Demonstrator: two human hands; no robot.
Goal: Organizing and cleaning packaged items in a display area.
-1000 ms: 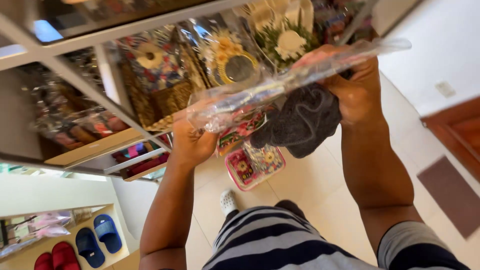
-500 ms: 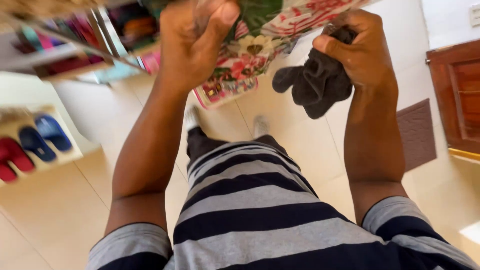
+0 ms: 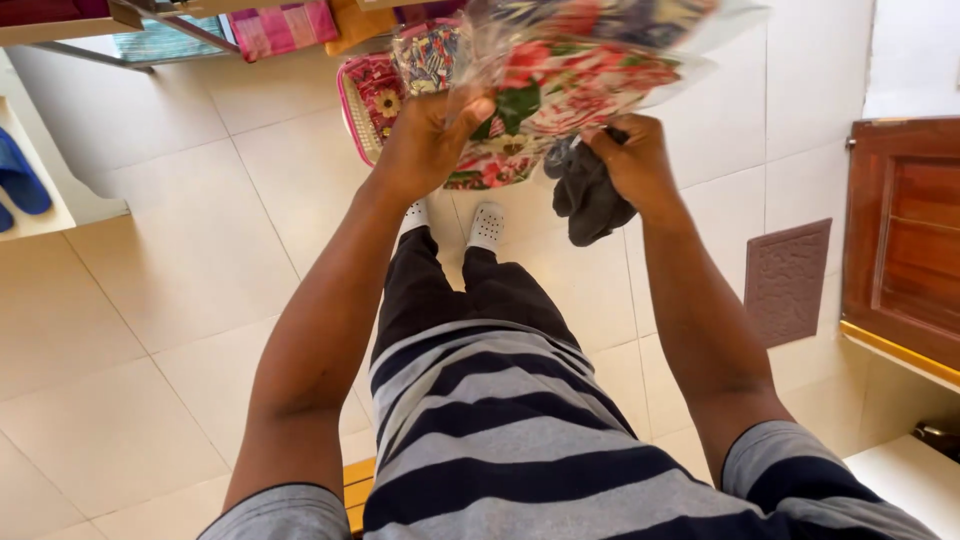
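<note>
Clear plastic packet (image 3: 575,75) of floral fabric, up at 12 o'clock, gripped both sides to stay flat. Left hand (image 3: 425,145) pinches its edge; right hand (image 3: 630,160) pinches it plus dark cloth (image 3: 590,205) hanging below.

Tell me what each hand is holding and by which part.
Left hand grips the clear-wrapped floral packet at its lower left edge; right hand holds its lower edge plus a bunched dark grey cloth.
</note>
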